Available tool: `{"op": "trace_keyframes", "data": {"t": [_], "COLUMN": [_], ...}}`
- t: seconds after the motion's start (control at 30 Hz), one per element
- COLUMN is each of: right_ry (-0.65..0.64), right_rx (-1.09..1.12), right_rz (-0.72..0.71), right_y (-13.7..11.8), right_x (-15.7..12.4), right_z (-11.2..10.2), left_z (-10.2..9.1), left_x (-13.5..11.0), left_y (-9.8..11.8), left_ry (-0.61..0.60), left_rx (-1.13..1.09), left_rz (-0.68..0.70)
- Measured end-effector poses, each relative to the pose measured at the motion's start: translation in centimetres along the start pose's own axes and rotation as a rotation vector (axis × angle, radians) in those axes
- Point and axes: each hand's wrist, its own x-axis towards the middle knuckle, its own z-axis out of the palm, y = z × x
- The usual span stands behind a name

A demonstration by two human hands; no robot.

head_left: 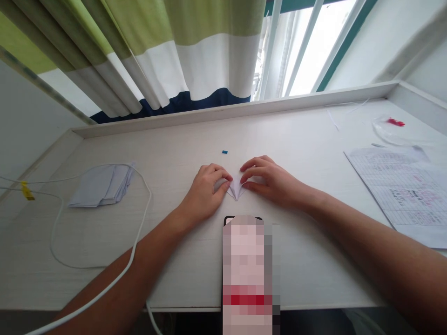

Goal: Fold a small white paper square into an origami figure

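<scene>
Between my two hands lies a small piece of folded white paper point(236, 187), creased down its middle and coming to a point at the near end. My left hand point(208, 188) pinches its left edge between thumb and forefinger. On the other side, my right hand point(270, 181) grips the right edge, thumb below and fingers curled above. Parts of the paper are hidden under the fingers. A small blue piece point(225, 152) sits on the table just beyond it.
A stack of white paper point(101, 185) lies at left on the white desk point(188, 288). A white cable point(151, 195) loops over my left forearm. A phone point(226, 221), mostly blurred out, is in front. Written sheets point(401, 186) and a red item point(396, 122) are at right.
</scene>
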Motion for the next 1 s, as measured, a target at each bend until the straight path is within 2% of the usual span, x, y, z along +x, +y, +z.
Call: {"op": "trace_keyframes", "data": {"t": [0.17,0.37,0.53,0.67,0.8,1.0], "right_ry": [-0.030,-0.040,-0.168,-0.141,-0.204,-0.154], "right_rx": [0.017,0.082,0.105,0.100,0.143,0.122], "right_rz": [-0.003,0.052,0.057,0.026,0.002,0.026], "right_y": [0.1,0.0,0.1,0.3,0.4,0.2], "right_x": [0.0,0.0,0.0,0.0,-0.1,0.0], "right_z": [-0.3,-0.7,-1.4,-1.7,-2.0,-1.8], "left_z": [-0.1,0.0,-0.2,-0.5,-0.7,-0.7], "left_x": [-0.1,0.1,0.1,0.0,-0.1,-0.3], "left_y": [-0.3,-0.4,-0.7,-0.5,0.0,0.5], "left_ry": [-0.043,-0.035,-0.035,-0.047,-0.065,-0.072], "left_rx": [-0.002,0.032,0.076,0.072,0.082,0.109], "left_rz": [0.015,-0.019,-0.028,-0.027,-0.059,-0.047]}}
